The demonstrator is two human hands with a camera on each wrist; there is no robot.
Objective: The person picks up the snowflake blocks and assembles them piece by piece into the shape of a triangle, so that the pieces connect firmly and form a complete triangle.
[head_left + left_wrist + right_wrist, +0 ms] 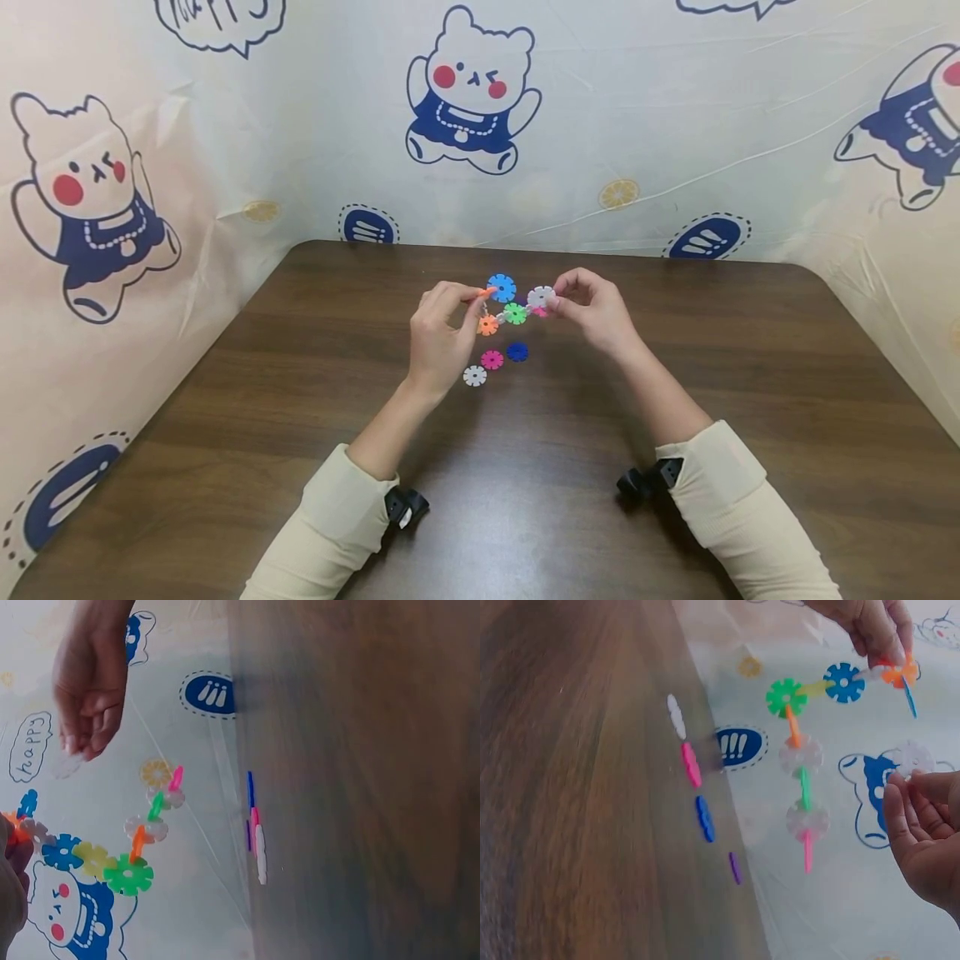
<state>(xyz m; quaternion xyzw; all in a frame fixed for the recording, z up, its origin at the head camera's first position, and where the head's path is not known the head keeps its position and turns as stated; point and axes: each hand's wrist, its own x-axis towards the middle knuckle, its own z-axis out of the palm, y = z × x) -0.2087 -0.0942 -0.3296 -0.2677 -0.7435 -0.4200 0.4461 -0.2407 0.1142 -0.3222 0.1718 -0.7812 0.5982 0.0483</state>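
My left hand (442, 337) pinches an orange notched plastic disc (901, 673) between thumb and fingertips. From it hangs a linked chain of slotted snowflake discs, with a blue disc (844, 682), a green disc (786, 697) and a white disc (808, 823) among them, ending in a pink disc (808, 851). Another blue disc (909, 697) sticks out at the held end. To the right, my right hand (600, 315) holds a single white disc (541, 297) by its edge, apart from the chain in both wrist views.
Loose discs lie on the brown table (300, 367) below the hands: a white one (475, 376), a pink one (492, 360), a dark blue one (517, 352) and a purple one (735, 868). A printed curtain (600, 83) stands behind the table.
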